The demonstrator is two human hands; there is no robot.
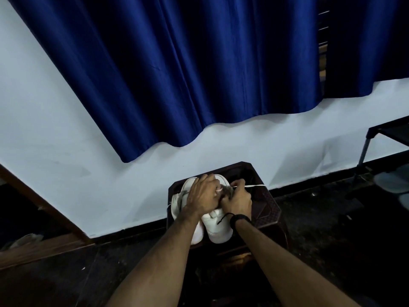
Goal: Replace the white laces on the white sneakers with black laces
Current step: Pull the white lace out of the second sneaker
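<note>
Two white sneakers stand side by side on a dark brown stool [267, 202], toes toward me. My left hand [202, 194] lies curled over the top of the left sneaker [188, 186] and the lace area between the shoes. My right hand [238, 200] grips the top of the right sneaker [219, 229] and pinches a white lace [254, 186] that runs out to the right. A short black cord [223, 217] hangs by my right wrist, next to a black wristband [240, 219]. The eyelets are hidden under my hands.
The stool stands against a pale wall, below a blue curtain [177, 74]. A dark metal rack [380, 140] with shoes under it stands at the right. A wooden frame [39, 218] runs along the left. The floor is dark.
</note>
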